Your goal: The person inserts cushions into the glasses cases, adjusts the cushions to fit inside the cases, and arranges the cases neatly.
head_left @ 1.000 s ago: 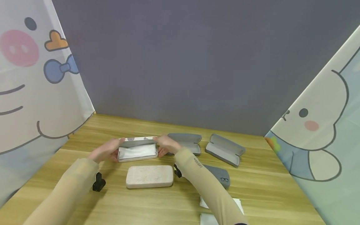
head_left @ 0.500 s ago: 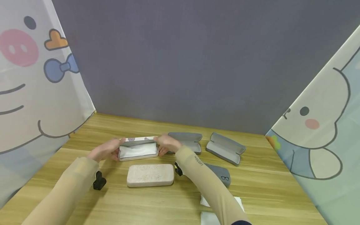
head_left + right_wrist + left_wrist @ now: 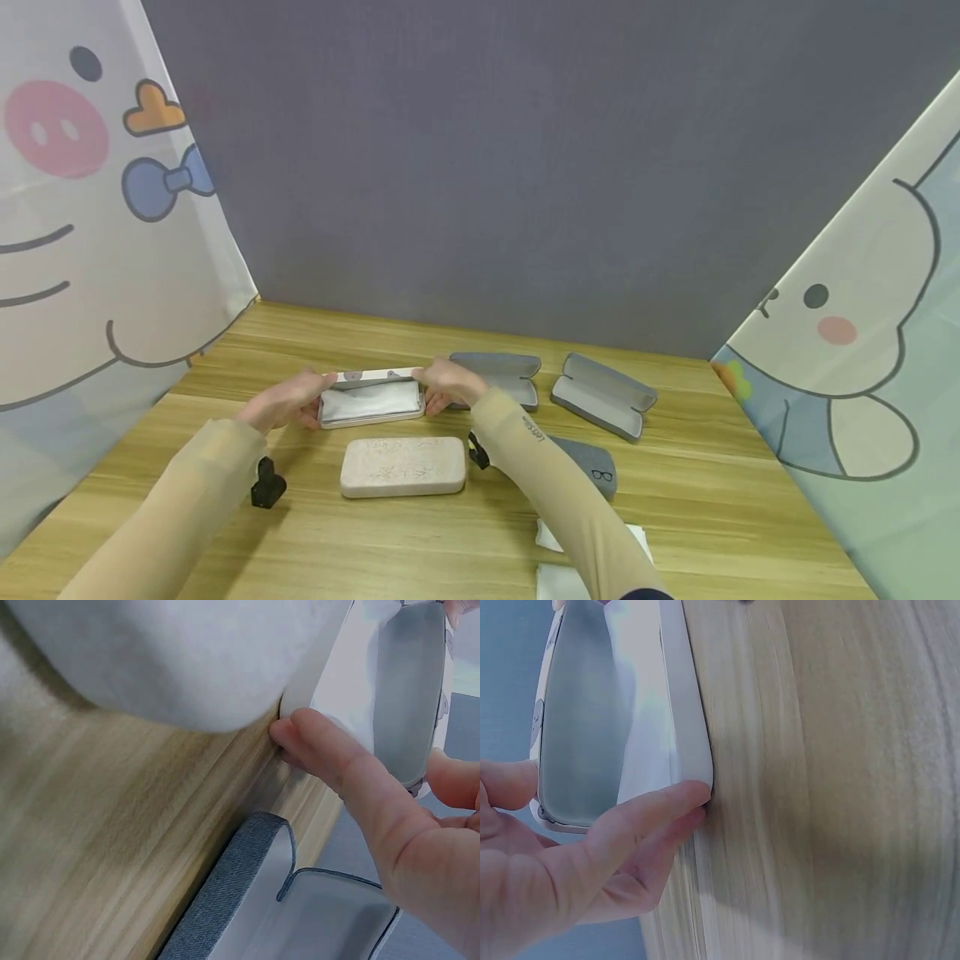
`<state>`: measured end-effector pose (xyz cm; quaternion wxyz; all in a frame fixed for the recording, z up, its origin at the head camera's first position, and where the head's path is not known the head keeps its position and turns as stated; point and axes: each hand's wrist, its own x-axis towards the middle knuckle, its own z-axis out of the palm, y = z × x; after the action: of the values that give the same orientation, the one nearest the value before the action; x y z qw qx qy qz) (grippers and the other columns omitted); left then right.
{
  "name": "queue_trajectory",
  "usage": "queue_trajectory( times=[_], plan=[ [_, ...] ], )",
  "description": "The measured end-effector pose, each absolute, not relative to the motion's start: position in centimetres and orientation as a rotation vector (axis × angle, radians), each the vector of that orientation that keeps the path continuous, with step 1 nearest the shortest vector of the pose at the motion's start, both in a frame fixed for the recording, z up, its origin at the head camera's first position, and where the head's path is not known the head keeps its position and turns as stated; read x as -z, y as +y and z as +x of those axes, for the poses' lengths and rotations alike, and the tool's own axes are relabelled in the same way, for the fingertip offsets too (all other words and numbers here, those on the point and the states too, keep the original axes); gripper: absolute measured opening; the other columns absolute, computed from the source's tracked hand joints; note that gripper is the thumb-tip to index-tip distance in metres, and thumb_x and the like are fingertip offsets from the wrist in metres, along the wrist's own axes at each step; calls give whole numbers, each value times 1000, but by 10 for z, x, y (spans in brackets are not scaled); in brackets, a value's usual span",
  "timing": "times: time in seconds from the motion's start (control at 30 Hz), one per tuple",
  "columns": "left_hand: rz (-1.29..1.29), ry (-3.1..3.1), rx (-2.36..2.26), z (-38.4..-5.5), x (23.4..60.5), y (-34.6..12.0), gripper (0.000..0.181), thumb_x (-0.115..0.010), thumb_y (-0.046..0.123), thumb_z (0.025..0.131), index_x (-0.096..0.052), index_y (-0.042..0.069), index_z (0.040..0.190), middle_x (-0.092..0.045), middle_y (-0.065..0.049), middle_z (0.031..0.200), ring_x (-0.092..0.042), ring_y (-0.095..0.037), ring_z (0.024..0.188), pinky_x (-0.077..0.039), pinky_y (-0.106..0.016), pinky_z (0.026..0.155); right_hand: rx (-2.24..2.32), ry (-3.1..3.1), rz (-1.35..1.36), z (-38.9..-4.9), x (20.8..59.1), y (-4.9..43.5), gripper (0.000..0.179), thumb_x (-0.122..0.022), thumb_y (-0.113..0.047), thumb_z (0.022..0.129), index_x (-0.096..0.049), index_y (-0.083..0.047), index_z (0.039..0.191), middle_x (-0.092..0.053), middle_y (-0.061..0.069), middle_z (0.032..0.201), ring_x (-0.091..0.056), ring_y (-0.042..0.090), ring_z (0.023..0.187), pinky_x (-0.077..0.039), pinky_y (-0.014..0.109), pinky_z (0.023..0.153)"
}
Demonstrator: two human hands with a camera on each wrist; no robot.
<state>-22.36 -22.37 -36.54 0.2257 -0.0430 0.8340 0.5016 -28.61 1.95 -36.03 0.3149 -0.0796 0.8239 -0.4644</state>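
A white glasses case (image 3: 372, 423) lies with its patterned lid (image 3: 378, 377) partly raised on the far left part of the table. Inside it is a folded white cloth (image 3: 371, 401). My left hand (image 3: 287, 400) holds the case's left end, thumb at the lid's edge and fingertips against the base's corner, as the left wrist view shows. At the opposite end my right hand (image 3: 452, 383) grips likewise, its thumb (image 3: 454, 778) by the lid and fingers low on the base. Nearer to me lies a closed cream glasses case (image 3: 402, 467).
Two grey glasses cases, one behind my right hand (image 3: 495, 363) and another farther right (image 3: 600, 400), lie with lids up. A closed grey case (image 3: 588, 467) is partly under my right sleeve. White cloths (image 3: 558, 582) lie near the front. A grey panel (image 3: 480, 167) backs the table.
The white case's lid has tipped slightly down toward the base, with both thumbs staying at its edge. The other cases and cloths have stayed in place.
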Motion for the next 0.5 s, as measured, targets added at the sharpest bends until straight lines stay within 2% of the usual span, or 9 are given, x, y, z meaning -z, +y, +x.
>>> queue_trajectory(
  times=[0.1, 0.33, 0.5],
  plan=[
    [-98, 2302, -1374, -223, 366, -224, 56, -21, 25, 105, -22, -21, 137, -51, -23, 106, -57, -23, 89, -55, -35, 76, 1215, 2168, -207, -287, 361, 18, 60, -40, -25, 104, -18, 8, 149, -55, 39, 120, -66, 44, 97, -56, 44, 84],
    [-88, 2311, -1365, -221, 366, -223, 55, -23, 23, 106, -29, -22, 135, -57, -18, 100, -58, -19, 85, -54, -31, 71, 1219, 2178, -194, -285, 363, 17, 60, -42, -20, 103, -15, 8, 149, -55, 40, 120, -66, 45, 95, -57, 43, 80],
    [-93, 2336, -1351, -220, 367, -220, 56, -23, 22, 106, -17, -25, 136, -48, -20, 102, -54, -20, 85, -53, -28, 69, 1210, 2200, -201, -283, 363, 18, 61, -42, -20, 103, -13, 6, 150, -55, 38, 119, -66, 43, 96, -57, 42, 80]
  ],
)
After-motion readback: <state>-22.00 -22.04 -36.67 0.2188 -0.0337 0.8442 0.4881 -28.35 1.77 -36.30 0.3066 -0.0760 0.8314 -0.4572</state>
